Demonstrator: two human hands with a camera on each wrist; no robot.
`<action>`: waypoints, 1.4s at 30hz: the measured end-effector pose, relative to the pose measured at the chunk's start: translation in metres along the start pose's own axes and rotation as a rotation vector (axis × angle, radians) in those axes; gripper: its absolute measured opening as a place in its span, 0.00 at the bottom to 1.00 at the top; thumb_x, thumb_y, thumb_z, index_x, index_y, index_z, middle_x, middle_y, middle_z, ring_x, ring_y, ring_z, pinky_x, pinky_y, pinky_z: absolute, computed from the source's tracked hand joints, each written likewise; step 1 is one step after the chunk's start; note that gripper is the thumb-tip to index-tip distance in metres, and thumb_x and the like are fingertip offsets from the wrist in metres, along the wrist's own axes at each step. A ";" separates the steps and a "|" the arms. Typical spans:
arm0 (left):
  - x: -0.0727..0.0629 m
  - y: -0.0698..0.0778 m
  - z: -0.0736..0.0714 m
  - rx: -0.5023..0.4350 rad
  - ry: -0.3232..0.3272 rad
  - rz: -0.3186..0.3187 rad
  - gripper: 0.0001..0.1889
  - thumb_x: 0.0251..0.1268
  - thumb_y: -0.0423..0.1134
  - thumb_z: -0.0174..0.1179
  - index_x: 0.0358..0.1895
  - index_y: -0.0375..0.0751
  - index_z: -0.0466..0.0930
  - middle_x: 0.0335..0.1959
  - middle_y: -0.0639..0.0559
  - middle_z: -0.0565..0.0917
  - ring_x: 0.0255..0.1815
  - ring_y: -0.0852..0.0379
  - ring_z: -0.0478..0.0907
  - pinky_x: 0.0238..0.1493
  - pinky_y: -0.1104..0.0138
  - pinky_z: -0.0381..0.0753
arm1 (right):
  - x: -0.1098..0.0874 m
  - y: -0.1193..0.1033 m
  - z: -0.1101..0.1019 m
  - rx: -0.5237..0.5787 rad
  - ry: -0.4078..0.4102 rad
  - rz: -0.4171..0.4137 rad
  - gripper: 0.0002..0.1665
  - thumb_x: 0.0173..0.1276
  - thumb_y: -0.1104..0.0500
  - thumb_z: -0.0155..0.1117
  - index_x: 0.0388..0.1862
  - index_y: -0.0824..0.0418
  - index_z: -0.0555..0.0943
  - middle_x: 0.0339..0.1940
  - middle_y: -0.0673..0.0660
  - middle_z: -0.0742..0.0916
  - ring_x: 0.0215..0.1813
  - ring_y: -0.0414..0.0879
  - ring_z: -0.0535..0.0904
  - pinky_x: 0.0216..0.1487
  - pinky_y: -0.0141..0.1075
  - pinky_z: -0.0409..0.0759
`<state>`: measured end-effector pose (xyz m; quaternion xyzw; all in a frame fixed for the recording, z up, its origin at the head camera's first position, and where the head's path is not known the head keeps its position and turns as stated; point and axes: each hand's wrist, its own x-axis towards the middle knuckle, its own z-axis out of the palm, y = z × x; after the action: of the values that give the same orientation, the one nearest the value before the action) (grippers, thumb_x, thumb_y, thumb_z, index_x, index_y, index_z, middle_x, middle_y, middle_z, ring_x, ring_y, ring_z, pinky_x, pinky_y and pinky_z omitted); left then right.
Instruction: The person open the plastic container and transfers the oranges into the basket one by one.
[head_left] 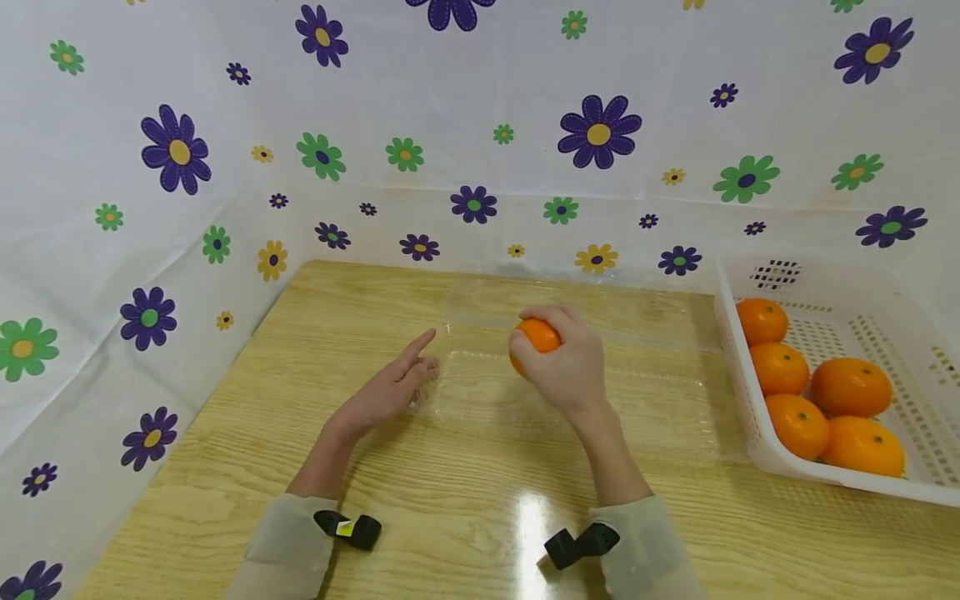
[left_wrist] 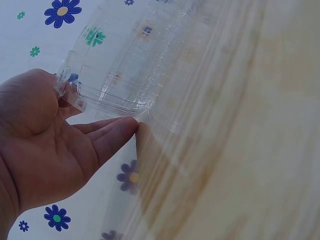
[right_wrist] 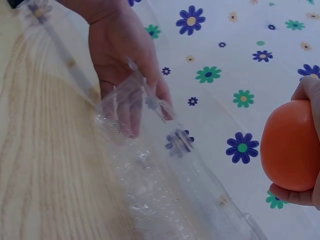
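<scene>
My right hand (head_left: 568, 362) grips an orange (head_left: 538, 336) above a clear plastic container (head_left: 652, 408). In the right wrist view, fingers curl round the orange (right_wrist: 291, 145) at the right edge. My left hand (head_left: 386, 392) is at the container's left end, its thumb pointing forward. Seen from the left wrist, the fingers of that hand (left_wrist: 55, 140) are fairly straight and touch the end of the see-through container (left_wrist: 120, 75). Part of its thumb is hidden behind the plastic.
A white perforated basket (head_left: 862, 482) with several oranges (head_left: 851, 387) stands on the right. The wooden table (head_left: 442, 517) meets a flower-printed white cloth (head_left: 510, 83) at the back and left. What looks like the container's clear lid (head_left: 637, 312) lies behind it.
</scene>
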<state>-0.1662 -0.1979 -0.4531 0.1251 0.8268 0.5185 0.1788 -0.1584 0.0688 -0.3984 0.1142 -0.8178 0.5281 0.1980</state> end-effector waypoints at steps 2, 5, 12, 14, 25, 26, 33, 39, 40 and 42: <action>0.000 0.000 0.000 0.006 0.005 0.000 0.29 0.84 0.44 0.33 0.82 0.50 0.39 0.74 0.32 0.63 0.76 0.38 0.57 0.74 0.43 0.52 | 0.001 0.000 -0.005 0.038 0.006 0.015 0.12 0.60 0.58 0.67 0.42 0.58 0.87 0.43 0.55 0.86 0.38 0.52 0.80 0.32 0.44 0.83; 0.000 0.000 0.000 0.010 0.008 -0.004 0.29 0.84 0.44 0.33 0.82 0.51 0.39 0.74 0.32 0.62 0.77 0.39 0.56 0.74 0.43 0.52 | 0.003 0.001 -0.011 0.097 0.016 0.036 0.11 0.60 0.60 0.67 0.42 0.59 0.87 0.44 0.56 0.86 0.40 0.53 0.80 0.34 0.45 0.83; -0.001 0.000 0.000 0.017 0.012 -0.005 0.29 0.84 0.45 0.33 0.82 0.52 0.39 0.75 0.33 0.61 0.77 0.39 0.55 0.75 0.43 0.50 | 0.008 0.003 -0.026 0.167 0.051 0.086 0.12 0.61 0.62 0.68 0.44 0.60 0.87 0.46 0.59 0.87 0.42 0.54 0.80 0.37 0.45 0.81; -0.001 0.001 0.000 0.017 0.011 -0.005 0.29 0.84 0.45 0.33 0.82 0.53 0.39 0.75 0.33 0.61 0.77 0.39 0.55 0.75 0.43 0.50 | 0.009 0.004 -0.030 0.182 0.063 0.108 0.12 0.62 0.62 0.67 0.45 0.61 0.87 0.47 0.59 0.87 0.43 0.53 0.80 0.38 0.45 0.80; 0.000 0.001 0.000 0.008 0.003 0.001 0.29 0.84 0.44 0.32 0.82 0.53 0.38 0.74 0.31 0.61 0.77 0.38 0.56 0.74 0.43 0.53 | 0.015 0.008 -0.050 0.316 0.140 0.222 0.15 0.65 0.61 0.62 0.48 0.67 0.85 0.49 0.59 0.85 0.48 0.51 0.76 0.46 0.46 0.77; 0.000 0.001 0.000 0.010 0.004 0.000 0.29 0.84 0.44 0.32 0.82 0.53 0.38 0.74 0.32 0.61 0.77 0.38 0.56 0.74 0.43 0.53 | 0.015 0.010 -0.052 0.330 0.150 0.224 0.15 0.65 0.61 0.61 0.48 0.68 0.84 0.49 0.58 0.84 0.48 0.50 0.76 0.47 0.46 0.77; -0.001 0.002 0.000 0.007 0.003 0.002 0.29 0.84 0.45 0.33 0.82 0.53 0.38 0.75 0.32 0.61 0.77 0.39 0.56 0.74 0.43 0.52 | 0.019 0.013 -0.063 0.462 0.249 0.226 0.14 0.66 0.62 0.59 0.45 0.68 0.85 0.43 0.52 0.86 0.47 0.50 0.77 0.48 0.43 0.75; -0.001 0.001 0.000 0.008 0.010 0.010 0.29 0.84 0.45 0.33 0.82 0.52 0.38 0.75 0.32 0.61 0.77 0.38 0.56 0.74 0.43 0.52 | 0.022 0.013 -0.074 0.688 0.285 0.233 0.14 0.67 0.64 0.54 0.36 0.57 0.88 0.40 0.56 0.86 0.44 0.52 0.79 0.45 0.40 0.80; -0.001 0.001 0.000 0.009 0.011 0.010 0.29 0.84 0.44 0.33 0.82 0.53 0.38 0.75 0.32 0.61 0.77 0.38 0.55 0.74 0.43 0.51 | 0.022 0.013 -0.076 0.724 0.288 0.241 0.14 0.67 0.63 0.53 0.36 0.57 0.87 0.41 0.56 0.86 0.44 0.52 0.79 0.44 0.39 0.80; 0.000 0.000 0.000 0.009 0.012 0.011 0.29 0.84 0.44 0.33 0.82 0.53 0.39 0.75 0.32 0.61 0.77 0.38 0.55 0.74 0.43 0.51 | 0.022 0.013 -0.079 0.799 0.289 0.265 0.13 0.68 0.61 0.52 0.39 0.57 0.86 0.43 0.57 0.85 0.45 0.51 0.79 0.43 0.37 0.81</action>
<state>-0.1656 -0.1977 -0.4532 0.1274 0.8294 0.5166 0.1703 -0.1667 0.1467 -0.3701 0.0010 -0.5212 0.8340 0.1810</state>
